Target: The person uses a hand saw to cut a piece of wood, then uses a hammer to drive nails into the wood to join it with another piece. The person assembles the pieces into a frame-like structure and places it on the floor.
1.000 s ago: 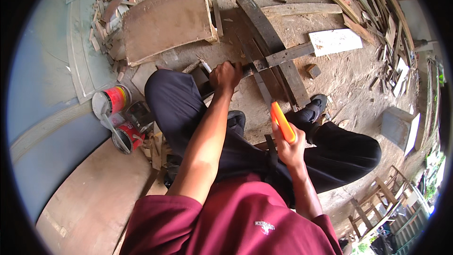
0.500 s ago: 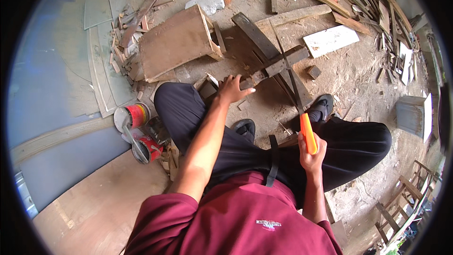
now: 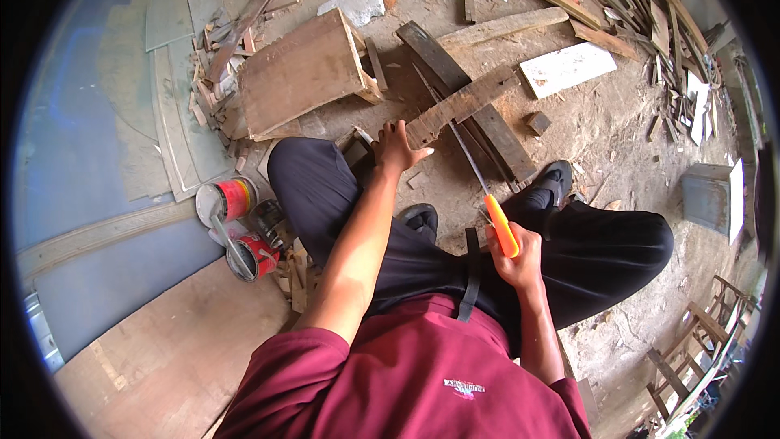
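My right hand [image 3: 520,256] grips the orange handle of a handsaw [image 3: 502,228]. The saw's narrow blade runs up and to the left, passing under a short brown wooden piece [image 3: 479,97]; its tip shows beyond the far edge. That piece lies across a dark wooden beam [image 3: 439,57], a notch visible in its near edge. At the piece's left end is my left hand [image 3: 396,149], fingers curled over it and thumb stretched out. Whether the blade's teeth touch the wood I cannot tell.
A brown wooden box [image 3: 301,73] stands beyond my left knee. Left of me are two red paint cans [image 3: 237,197]. A white board [image 3: 569,70] and a small wood block [image 3: 538,123] lie to the right, with scrap wood [image 3: 662,41] piled farther off.
The wooden piece has been rolled, so a broader face shows. My right hand has shifted left with the saw, whose blade now passes beneath the piece instead of over it.
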Demonstrator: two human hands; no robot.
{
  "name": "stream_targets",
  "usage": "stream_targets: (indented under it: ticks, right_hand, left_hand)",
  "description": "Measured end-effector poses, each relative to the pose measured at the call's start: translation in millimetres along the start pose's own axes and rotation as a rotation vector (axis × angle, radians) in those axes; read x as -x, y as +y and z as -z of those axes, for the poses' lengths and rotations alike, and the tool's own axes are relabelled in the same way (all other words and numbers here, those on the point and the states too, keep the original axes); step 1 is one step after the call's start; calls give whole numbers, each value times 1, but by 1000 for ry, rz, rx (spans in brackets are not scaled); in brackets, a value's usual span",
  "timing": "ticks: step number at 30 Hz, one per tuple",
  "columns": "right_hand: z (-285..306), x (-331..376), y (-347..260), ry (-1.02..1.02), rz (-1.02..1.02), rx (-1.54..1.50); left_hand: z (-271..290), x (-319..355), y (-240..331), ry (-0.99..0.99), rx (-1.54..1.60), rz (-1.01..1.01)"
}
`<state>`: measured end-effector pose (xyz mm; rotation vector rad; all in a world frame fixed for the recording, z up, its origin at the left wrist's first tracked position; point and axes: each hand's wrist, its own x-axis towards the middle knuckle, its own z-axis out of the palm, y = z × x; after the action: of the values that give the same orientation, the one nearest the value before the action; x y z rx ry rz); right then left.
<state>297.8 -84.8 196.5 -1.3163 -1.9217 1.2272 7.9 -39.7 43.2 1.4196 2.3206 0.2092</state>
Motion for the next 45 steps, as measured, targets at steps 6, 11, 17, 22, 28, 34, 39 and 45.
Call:
stream_targets:
  ticks: [6,11,17,22,28,34,39,45]
  right_hand:
    - [-4,1,2,-33,-88,39]
    - [-8,-2,-1,-14,-127,32]
    - [-10,-3,3,13,-136,-10]
    - [-8,-3,-1,4,-144,27]
    - [-8,-2,3,-6,-126,18]
    - [-9,7,-15,-76,-202,-13]
    - [-9,1,-30,-95,-230,50]
    - [12,-7,-49,-264,-99,-27]
  left_hand:
    - [-14,-20,-12,13,388,48]
    - [-27,-12,-12,161,228,-29]
    - [-17,-13,-6,63,230,84]
    - [-12,-21,-12,-102,209,45]
    - [-13,-14,-16,-159,53,-26]
    - [-25,-20,-19,-122,94,-30]
    - [-5,-17,-9,-196,192,-20]
    - [-10,-42,-32,-73,573,200]
